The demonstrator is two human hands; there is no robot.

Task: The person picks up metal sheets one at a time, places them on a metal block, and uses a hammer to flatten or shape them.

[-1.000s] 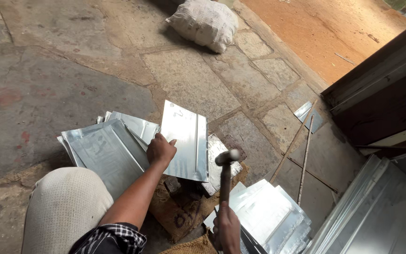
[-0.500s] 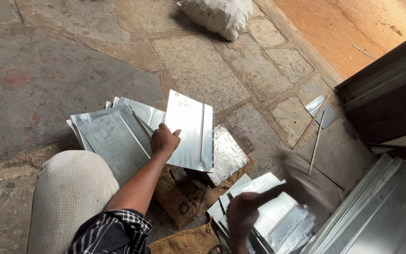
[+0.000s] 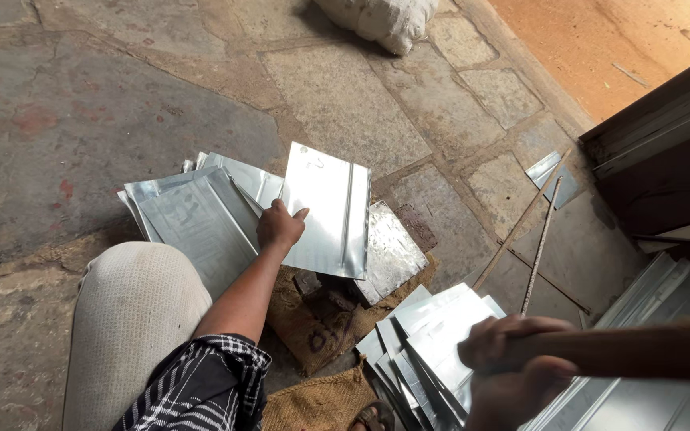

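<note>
My left hand (image 3: 279,226) grips the left edge of a folded shiny metal sheet (image 3: 331,209), held tilted over a flat metal plate (image 3: 391,252) and burlap sacking (image 3: 319,326). My right hand (image 3: 513,373) is closed around a wooden hammer handle (image 3: 640,351) at the lower right; the handle runs off to the right and the hammer head is out of view. A stack of similar sheets (image 3: 193,211) lies left of my left hand, and another stack (image 3: 425,339) lies below the right hand.
My knee in light trousers (image 3: 133,319) fills the lower left. A white sack (image 3: 381,20) lies on the stone paving at top. Two thin rods (image 3: 533,231) and a small metal offcut (image 3: 554,172) lie right. Long metal panels (image 3: 664,319) and dark boards (image 3: 664,144) line the right edge.
My right hand has swung the hammer away from above the sheet, down and to the right, so the handle now lies across the lower right. The left hand keeps its hold on the sheet.
</note>
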